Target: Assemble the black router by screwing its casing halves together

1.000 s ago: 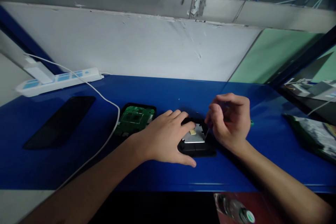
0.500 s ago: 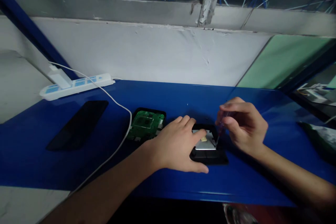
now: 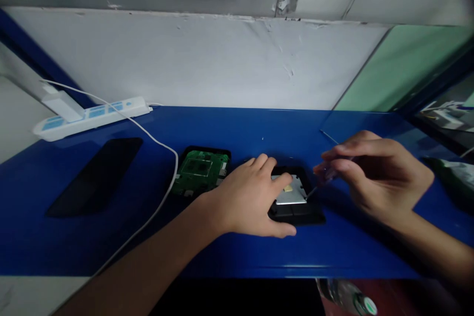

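In the head view, my left hand [image 3: 252,197] lies over the left side of a black plastic casing [image 3: 296,217], gripping it against the table. Its fingers are spread, with the thumb near the front edge and the index fingertip on a silver metal plate [image 3: 292,197]. A small yellowish patch [image 3: 288,188] shows on that plate. My right hand [image 3: 377,175] is closed around a screwdriver [image 3: 329,172] with a translucent purplish handle. The screwdriver is tilted, its thin shaft meeting the plate's right corner. Left of the casing sits a black shell with a green circuit board [image 3: 200,170].
A dark flat panel [image 3: 96,177] lies at the left of the blue table [image 3: 237,128]. The white power strip [image 3: 96,117] holds a plugged-in charger [image 3: 63,103], whose white cable [image 3: 163,144] crosses the table. Below the front edge is a bottle [image 3: 351,298].
My right hand has shifted right and leans the screwdriver over farther, its tip still at the plate's corner. My left hand stays on the casing. The head view has tilted down.
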### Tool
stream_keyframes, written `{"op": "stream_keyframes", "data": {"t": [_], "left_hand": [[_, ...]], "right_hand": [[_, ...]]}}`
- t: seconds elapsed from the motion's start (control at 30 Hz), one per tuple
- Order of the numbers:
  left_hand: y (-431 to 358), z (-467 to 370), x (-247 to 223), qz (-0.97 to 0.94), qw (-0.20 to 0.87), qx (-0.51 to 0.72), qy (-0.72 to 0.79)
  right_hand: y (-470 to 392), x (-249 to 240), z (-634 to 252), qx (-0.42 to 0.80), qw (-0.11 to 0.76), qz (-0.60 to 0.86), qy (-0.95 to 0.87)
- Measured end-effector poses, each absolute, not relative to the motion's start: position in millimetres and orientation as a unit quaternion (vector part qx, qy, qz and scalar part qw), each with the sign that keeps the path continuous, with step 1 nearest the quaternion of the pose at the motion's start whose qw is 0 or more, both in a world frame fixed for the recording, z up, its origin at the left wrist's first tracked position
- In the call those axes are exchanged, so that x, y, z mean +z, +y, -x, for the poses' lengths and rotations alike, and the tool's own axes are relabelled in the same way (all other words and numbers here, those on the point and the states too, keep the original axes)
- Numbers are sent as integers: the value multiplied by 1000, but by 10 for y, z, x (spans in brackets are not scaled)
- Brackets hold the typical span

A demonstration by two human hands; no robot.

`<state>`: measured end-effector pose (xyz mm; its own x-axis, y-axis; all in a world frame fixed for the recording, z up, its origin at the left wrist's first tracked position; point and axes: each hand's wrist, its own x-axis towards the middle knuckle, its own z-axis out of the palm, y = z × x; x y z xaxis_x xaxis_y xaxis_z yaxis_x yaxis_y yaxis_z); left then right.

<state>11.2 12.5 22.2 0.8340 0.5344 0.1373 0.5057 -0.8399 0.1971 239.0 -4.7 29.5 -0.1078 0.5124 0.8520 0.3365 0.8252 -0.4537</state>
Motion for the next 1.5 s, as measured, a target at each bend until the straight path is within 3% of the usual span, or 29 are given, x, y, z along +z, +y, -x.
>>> {"op": "stream_keyframes", "data": {"t": [0.17,0.33,0.57,0.8,1.27,1.5], "left_hand": [[128,-112,225,-953,85,95,273],[133,-120,214,-954,84,102,270],[132,-127,246,-954,83,95,273],[130,-125,243,-954,81,84,278],[103,-159,209,-958,49,97,264],[106,-173,207,-958,52,95,267]], "right_hand": [[-118,284,-2366,173,568,289,-751],[-152,202,-2335,237,599,279,-712],[-61,201,-2311,108,616,274,-731],[-155,159,-2257,231,617,278,-699],[-61,166,-2322,86,597,298,-740],[-153,144,-2257,197,608,286,-714]]}}
